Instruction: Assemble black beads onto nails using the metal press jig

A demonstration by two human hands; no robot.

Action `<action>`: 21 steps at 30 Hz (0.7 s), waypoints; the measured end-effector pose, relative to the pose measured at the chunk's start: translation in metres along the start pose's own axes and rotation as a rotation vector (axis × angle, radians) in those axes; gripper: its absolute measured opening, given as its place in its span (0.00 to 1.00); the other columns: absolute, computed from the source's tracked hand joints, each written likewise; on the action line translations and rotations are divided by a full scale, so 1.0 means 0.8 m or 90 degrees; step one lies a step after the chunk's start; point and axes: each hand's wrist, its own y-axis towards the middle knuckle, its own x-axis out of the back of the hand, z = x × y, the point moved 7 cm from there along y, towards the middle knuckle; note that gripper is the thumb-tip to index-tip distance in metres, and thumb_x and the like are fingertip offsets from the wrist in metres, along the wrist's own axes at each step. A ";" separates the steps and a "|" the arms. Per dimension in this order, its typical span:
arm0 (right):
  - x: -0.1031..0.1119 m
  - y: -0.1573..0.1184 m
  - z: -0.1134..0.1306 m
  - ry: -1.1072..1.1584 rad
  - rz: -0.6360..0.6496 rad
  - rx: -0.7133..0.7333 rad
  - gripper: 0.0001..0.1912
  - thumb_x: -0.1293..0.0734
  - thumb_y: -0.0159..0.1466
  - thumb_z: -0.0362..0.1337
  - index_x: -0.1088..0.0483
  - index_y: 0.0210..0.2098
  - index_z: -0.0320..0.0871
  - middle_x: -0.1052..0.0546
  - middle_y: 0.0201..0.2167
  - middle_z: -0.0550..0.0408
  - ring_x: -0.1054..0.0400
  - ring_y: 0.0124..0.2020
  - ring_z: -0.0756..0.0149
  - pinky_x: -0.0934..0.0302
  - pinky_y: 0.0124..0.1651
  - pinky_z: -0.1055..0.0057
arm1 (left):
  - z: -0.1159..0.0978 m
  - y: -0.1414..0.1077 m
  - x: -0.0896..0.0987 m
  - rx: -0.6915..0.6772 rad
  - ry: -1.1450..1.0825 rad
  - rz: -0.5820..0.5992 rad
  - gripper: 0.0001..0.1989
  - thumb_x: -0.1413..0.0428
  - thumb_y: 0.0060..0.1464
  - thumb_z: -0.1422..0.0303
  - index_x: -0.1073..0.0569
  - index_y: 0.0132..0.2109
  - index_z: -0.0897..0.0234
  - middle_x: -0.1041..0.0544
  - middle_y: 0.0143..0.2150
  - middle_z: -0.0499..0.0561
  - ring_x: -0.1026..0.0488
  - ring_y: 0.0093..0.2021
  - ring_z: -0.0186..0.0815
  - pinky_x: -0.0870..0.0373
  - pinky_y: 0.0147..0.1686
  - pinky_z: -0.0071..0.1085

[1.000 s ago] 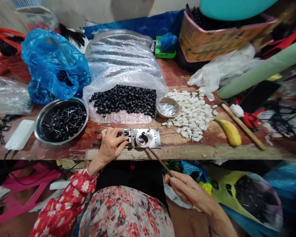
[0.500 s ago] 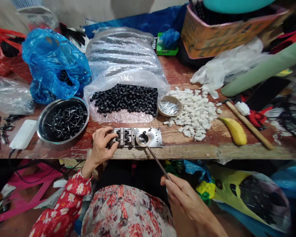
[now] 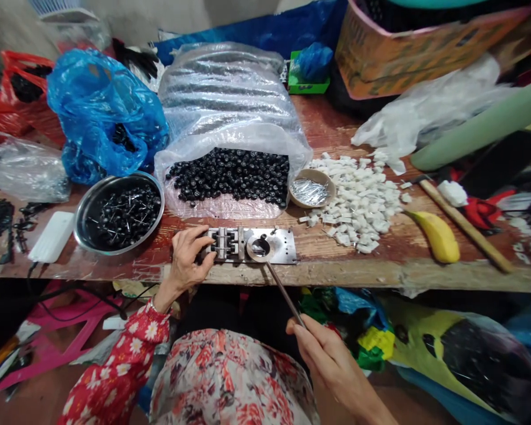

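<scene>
My left grip (image 3: 188,260) curls narrowly around the clamp end of a flat steel jig plate (image 3: 283,245) on the worn wooden table (image 3: 336,133), as my right grip (image 3: 331,366) pinches a thin metal rod (image 3: 285,293) reaching the plate's round collar (image 3: 259,248).

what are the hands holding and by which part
The right hand pinches a thin metal rod near its lower end; the left hand has its fingers curled over the left end of a metal jig plate.
</scene>
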 end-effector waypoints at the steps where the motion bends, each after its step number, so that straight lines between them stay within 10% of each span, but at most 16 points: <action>1: 0.000 0.000 0.001 -0.003 0.000 0.002 0.24 0.42 0.74 0.59 0.35 0.38 0.44 0.45 0.23 0.66 0.51 0.24 0.72 0.54 0.25 0.74 | -0.001 0.001 0.001 -0.005 -0.002 -0.002 0.10 0.41 0.62 0.66 0.25 0.50 0.59 0.22 0.60 0.59 0.25 0.59 0.48 0.36 0.59 0.49; 21: -0.032 -0.003 -0.002 -0.072 -0.101 0.035 0.27 0.43 0.74 0.60 0.30 0.36 0.45 0.36 0.24 0.60 0.43 0.24 0.68 0.45 0.27 0.72 | 0.009 -0.006 -0.035 -0.074 0.117 0.124 0.43 0.58 0.67 0.38 0.41 0.74 0.66 0.33 0.71 0.71 0.33 0.70 0.53 0.51 0.72 0.54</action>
